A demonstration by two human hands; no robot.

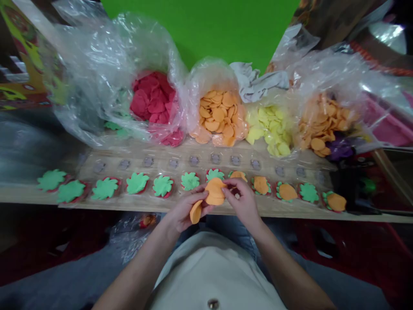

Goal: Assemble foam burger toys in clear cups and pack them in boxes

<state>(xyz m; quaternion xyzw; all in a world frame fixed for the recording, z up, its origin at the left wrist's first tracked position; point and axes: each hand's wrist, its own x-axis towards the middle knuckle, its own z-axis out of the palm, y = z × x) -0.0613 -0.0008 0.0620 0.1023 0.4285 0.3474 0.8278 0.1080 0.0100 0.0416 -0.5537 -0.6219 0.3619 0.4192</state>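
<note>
Both hands meet over the front edge of the table, around a few thin orange discs (215,192) that look like soft foam. My left hand (187,209) is closed on them, and one more orange disc (195,212) hangs tilted below its fingers. At the right edge of the discs, my right hand (241,199) pinches with thumb and fingers. Just beyond lies a row of small red cups topped with green leafy pieces (162,185). Several cups toward the right also carry an orange disc (287,191) on the green.
Behind the row runs a clear plastic strip (174,162) with small round fittings. Plastic bags hold red pieces (155,97), orange discs (217,114), yellow pieces (272,125) and more orange pieces (322,120). A green panel (200,30) stands at the back.
</note>
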